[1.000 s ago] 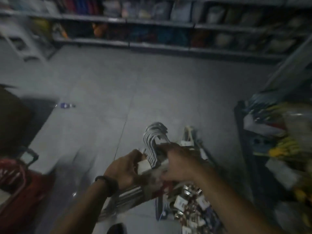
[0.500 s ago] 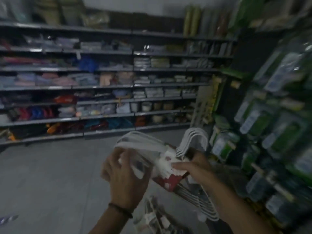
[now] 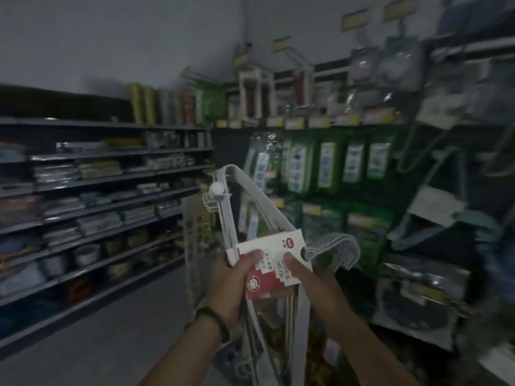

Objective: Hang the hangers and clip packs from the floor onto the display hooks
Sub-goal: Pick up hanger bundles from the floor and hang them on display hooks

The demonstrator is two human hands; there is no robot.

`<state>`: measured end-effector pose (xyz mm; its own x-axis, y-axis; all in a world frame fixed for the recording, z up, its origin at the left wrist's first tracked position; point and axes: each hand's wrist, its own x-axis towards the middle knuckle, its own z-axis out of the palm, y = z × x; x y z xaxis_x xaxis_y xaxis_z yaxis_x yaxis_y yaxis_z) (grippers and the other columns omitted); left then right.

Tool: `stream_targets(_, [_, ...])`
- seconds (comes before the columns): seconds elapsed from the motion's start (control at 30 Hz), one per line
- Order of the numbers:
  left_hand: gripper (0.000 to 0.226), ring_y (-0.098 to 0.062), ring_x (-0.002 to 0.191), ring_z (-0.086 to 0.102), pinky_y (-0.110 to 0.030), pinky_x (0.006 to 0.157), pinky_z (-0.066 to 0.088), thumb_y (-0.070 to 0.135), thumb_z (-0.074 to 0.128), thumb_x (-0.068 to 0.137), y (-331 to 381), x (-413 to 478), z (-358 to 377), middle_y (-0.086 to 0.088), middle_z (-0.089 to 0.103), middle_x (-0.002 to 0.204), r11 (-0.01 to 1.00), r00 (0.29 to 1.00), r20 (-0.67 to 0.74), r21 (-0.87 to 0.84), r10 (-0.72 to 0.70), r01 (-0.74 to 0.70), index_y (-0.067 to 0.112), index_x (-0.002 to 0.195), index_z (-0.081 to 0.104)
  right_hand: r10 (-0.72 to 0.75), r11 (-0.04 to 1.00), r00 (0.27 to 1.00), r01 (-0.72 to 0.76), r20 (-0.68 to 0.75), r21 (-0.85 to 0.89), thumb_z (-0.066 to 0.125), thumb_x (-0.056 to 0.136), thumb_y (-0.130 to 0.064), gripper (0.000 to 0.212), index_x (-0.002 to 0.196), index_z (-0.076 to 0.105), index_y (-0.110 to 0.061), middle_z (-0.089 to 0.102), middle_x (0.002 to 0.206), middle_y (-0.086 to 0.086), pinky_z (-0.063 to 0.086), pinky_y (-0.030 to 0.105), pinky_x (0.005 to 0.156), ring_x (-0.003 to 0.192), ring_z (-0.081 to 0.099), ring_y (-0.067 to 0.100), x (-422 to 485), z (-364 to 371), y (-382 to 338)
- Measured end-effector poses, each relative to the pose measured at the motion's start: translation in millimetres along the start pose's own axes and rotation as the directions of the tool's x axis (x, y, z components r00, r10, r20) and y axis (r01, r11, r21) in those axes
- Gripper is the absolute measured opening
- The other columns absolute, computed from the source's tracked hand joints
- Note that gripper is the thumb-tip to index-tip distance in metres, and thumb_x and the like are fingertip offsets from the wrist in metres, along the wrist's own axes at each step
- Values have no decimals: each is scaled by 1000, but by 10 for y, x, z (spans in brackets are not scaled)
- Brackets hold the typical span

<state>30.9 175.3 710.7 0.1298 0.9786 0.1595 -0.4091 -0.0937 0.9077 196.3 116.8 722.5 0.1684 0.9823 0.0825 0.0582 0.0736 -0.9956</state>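
Observation:
A pack of white hangers bound by a red and white card sleeve is held up at chest height in the middle of the head view. My left hand grips the left side of the sleeve, thumb on its face. My right hand grips the right side, thumb on the card. The hanger hooks curl out to the right of the sleeve. One end of the pack points up and left, the other hangs down between my forearms. Display hooks on the wall to the right carry green packs.
Long shelves of folded goods run along the left. A pale lattice basket stands behind the hangers. The right wall display is crowded with hanging packs and wire racks. Bare grey floor lies at the lower left.
The view has swung up from the floor to the right wall display. Both hands have lifted the hanger pack and turned it, so the card sleeve now faces me.

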Motion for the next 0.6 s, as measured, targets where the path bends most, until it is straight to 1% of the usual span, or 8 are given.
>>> stream_targets(0.1, [43,-41,89,78,-55,74,65,10,85,82,-52,-26,566,-21,79,103,997,999,26,73,-24,22,7,121,66,-73,829,985,-26,-154,-558,46,73,-97,80,97,79,-28,79,88,-9,63,40,83,80,75,10,-285,-623,-182])
stream_targets(0.17, [43,-36,86,79,-53,73,66,8,87,79,-113,-54,967,-16,80,101,990,998,67,142,-15,5,10,116,64,-190,592,942,-115,-276,-798,50,82,-87,70,83,72,-21,72,70,-8,61,34,59,60,68,6,-420,-1078,-377])
stream_targets(0.23, [44,-35,86,79,-54,76,65,9,89,78,-182,-101,1389,-15,80,99,982,990,140,189,-16,-10,10,112,62,-471,337,800,-227,-372,-914,52,83,-83,64,72,57,-20,57,54,-8,40,26,36,43,55,7,-531,-1506,-643])
stream_targets(0.27, [44,-35,86,78,-54,76,65,10,90,78,-227,-126,1606,-14,79,99,976,983,185,215,-18,-22,10,110,61,-585,270,727,-243,-360,-931,52,83,-83,62,79,51,-22,55,59,-9,35,25,37,45,54,10,-565,-1693,-775])
stream_targets(0.33, [43,-33,85,78,-53,75,65,12,91,78,-305,-182,2076,-13,79,98,961,962,273,269,-12,-64,10,109,61,-659,252,683,-195,-315,-948,54,86,-79,57,103,45,-25,59,83,-5,43,31,48,65,63,22,-574,-2071,-971])
stream_targets(0.43, [51,-30,87,79,-50,77,66,24,93,76,-381,-249,2812,-13,79,103,948,927,376,297,-6,-114,10,112,61,-633,395,699,-81,-335,-915,56,98,-59,41,114,49,-22,67,92,2,58,41,57,72,68,25,-513,-2730,-1088])
stream_targets(0.5, [59,-23,90,78,-42,78,65,49,86,79,-401,-251,3293,-10,77,110,918,902,432,360,-4,-169,13,118,58,-641,463,666,-61,-382,-884,51,103,-52,31,108,53,-22,67,82,-2,56,32,48,61,65,15,-483,-3216,-1131])
stream_targets(0.6, [66,-14,90,75,-40,84,61,83,44,87,-431,-204,3923,0,77,107,847,872,489,458,13,-269,28,117,63,-624,499,657,-83,-424,-863,49,106,-45,21,96,50,-26,59,73,-9,39,14,32,52,57,4,-447,-3787,-1121])
